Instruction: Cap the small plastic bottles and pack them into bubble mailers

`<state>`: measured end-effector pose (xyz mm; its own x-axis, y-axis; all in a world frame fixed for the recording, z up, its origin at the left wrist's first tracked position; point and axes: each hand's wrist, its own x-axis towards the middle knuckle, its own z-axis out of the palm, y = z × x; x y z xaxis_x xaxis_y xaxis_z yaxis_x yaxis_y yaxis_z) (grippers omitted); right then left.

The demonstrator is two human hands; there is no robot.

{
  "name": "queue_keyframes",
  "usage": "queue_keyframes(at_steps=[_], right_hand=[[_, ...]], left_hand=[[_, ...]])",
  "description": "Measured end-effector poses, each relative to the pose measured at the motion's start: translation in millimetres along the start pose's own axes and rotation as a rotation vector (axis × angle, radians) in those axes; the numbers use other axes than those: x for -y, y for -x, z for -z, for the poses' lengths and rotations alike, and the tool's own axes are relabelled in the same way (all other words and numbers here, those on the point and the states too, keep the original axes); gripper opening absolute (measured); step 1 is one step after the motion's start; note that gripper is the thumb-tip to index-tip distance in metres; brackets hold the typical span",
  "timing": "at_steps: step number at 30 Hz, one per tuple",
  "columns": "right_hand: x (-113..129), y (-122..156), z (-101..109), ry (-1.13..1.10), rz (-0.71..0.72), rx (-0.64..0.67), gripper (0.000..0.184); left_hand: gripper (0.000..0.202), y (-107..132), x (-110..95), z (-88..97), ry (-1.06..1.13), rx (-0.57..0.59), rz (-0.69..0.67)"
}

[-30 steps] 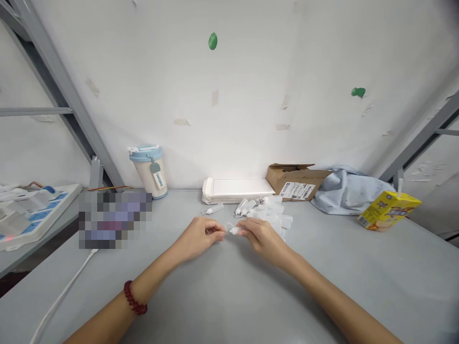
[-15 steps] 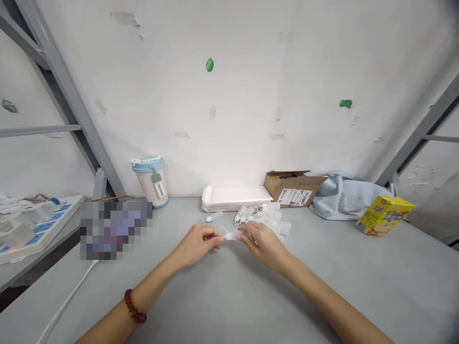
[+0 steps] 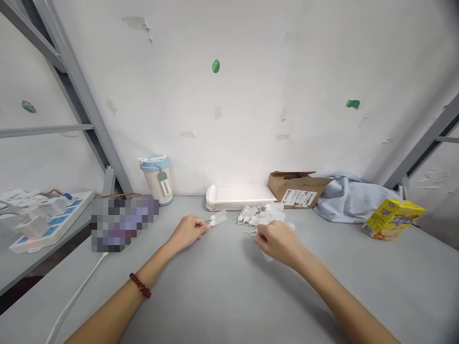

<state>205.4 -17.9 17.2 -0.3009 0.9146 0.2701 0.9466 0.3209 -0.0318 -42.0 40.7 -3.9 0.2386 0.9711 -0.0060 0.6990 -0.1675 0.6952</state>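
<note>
My left hand [image 3: 188, 231] rests on the grey table [image 3: 229, 296] with its fingers pinched on a small clear plastic vial [image 3: 217, 219] that lies beside another one. My right hand [image 3: 276, 241] is curled closed at the near edge of a heap of clear plastic vials and caps [image 3: 267, 217]; a small white piece shows under its fingers, too small to name. A red bead bracelet [image 3: 140, 285] is on my left wrist.
Along the wall stand a blue-lidded cup [image 3: 158, 178], a stack of white trays [image 3: 241, 196], an opened cardboard box [image 3: 297, 189], a pale blue cloth [image 3: 353, 198] and a yellow drink carton [image 3: 393, 218]. A power strip [image 3: 43, 220] lies at left, with a white cable [image 3: 73, 298] crossing the table.
My hands have parted. The left carried a vial left and back to the table beside another vial; the right drew back to the heap.
</note>
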Motion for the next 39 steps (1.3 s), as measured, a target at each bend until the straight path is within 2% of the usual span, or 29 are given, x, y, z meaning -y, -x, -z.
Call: queue_keyframes(at_steps=[5, 13, 22, 25, 30, 36, 39], right_hand=[[5.2, 3.7, -2.0, -0.009, 0.096, 0.067, 0.030], [4.2, 2.5, 0.5, 0.043, 0.011, 0.147, 0.031], [4.8, 4.8, 2.4, 0.133, -0.028, 0.236, 0.023], [4.4, 5.3, 3.9, 0.125, -0.028, 0.239, 0.018], [4.8, 5.5, -1.9, 0.172, -0.002, 0.258, 0.005], [8.9, 5.3, -11.9, 0.168, -0.025, 0.268, 0.002], [11.4, 5.0, -10.7, 0.102, -0.025, 0.252, 0.007]], left_hand=[[0.038, -4.1, 6.9, -3.3, -0.062, -0.035, -0.001], [0.035, -7.3, 14.9, -6.0, -0.195, -0.124, -0.019], [0.023, -11.6, 16.3, -7.2, -0.336, -0.189, 0.100], [0.022, -7.5, 12.0, -8.7, -0.381, -0.186, 0.139], [0.033, 4.8, -3.2, -11.4, -0.429, -0.177, 0.180], [0.036, 18.7, -24.9, -11.4, -0.385, -0.177, 0.145], [0.033, 22.7, -29.5, -12.8, -0.362, -0.168, 0.098]])
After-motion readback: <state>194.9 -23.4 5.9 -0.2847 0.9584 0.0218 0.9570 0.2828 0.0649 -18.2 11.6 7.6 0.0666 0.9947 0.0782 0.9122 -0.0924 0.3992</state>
